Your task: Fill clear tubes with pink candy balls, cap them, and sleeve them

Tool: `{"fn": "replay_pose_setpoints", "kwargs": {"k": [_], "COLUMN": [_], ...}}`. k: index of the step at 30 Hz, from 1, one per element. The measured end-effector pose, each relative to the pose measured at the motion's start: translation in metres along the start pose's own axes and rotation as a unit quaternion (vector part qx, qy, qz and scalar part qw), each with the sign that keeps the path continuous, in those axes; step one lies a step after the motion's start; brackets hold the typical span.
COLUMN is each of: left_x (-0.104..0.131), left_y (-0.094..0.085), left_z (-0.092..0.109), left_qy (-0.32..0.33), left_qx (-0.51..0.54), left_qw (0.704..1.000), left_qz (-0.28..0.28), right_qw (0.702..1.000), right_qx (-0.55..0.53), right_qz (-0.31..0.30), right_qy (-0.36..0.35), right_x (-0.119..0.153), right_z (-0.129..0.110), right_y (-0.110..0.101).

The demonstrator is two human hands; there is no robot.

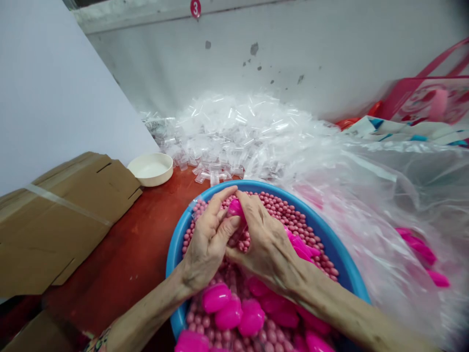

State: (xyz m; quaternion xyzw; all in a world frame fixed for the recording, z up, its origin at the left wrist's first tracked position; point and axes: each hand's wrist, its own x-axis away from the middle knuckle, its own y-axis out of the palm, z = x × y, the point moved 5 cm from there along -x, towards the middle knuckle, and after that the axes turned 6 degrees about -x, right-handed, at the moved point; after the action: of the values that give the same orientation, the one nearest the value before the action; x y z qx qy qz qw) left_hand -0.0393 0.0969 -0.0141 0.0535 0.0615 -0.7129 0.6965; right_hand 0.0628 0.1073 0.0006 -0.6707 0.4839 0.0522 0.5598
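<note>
Both hands meet over a blue basin (176,244) full of dusty-pink beads (286,208). Between them is a small, glossy, bright pink plastic piece (235,209), with something clear just below it that the fingers partly hide. My left hand (208,239) is closed on the piece from the left, thumb bent toward it. My right hand (262,239) curls round it from the right, index finger against its top. Rounded bright pink plastic pieces (229,313) lie on the beads below my wrists, and more pink pieces (302,247) show beyond my right hand.
Clear short plastic tubes (227,137) are heaped behind the basin against the wall. A white round dish (152,170) and a folded cardboard box (62,215) stand left on the red table (146,234). Right of the basin lies a clear plastic bag (381,210) with pink pieces.
</note>
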Motion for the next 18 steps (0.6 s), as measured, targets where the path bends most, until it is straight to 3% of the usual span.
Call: {"fn": "replay_pose_setpoints", "kwargs": {"k": [4, 9, 13, 18], "left_x": [-0.002, 0.009, 0.017, 0.031], "left_y": [-0.002, -0.007, -0.011, -0.031], "left_z": [0.002, 0.002, 0.0, -0.006], "left_qy": [0.006, 0.008, -0.003, -0.028], "left_qx": [-0.009, -0.014, -0.013, -0.15], "left_qw": [1.0, 1.0, 1.0, 0.988], "left_qz": [-0.002, -0.026, -0.009, 0.032], "right_qw": [1.0, 0.999, 0.998, 0.994], "right_qx": [0.0, 0.02, 0.038, 0.026], "right_qz": [0.026, 0.017, -0.004, -0.071], "right_qy": [0.011, -0.024, -0.045, -0.077], "right_x": [0.002, 0.004, 0.004, 0.007], "right_z": [0.004, -0.006, -0.016, -0.011], "right_y": [-0.001, -0.007, -0.006, -0.015]}}
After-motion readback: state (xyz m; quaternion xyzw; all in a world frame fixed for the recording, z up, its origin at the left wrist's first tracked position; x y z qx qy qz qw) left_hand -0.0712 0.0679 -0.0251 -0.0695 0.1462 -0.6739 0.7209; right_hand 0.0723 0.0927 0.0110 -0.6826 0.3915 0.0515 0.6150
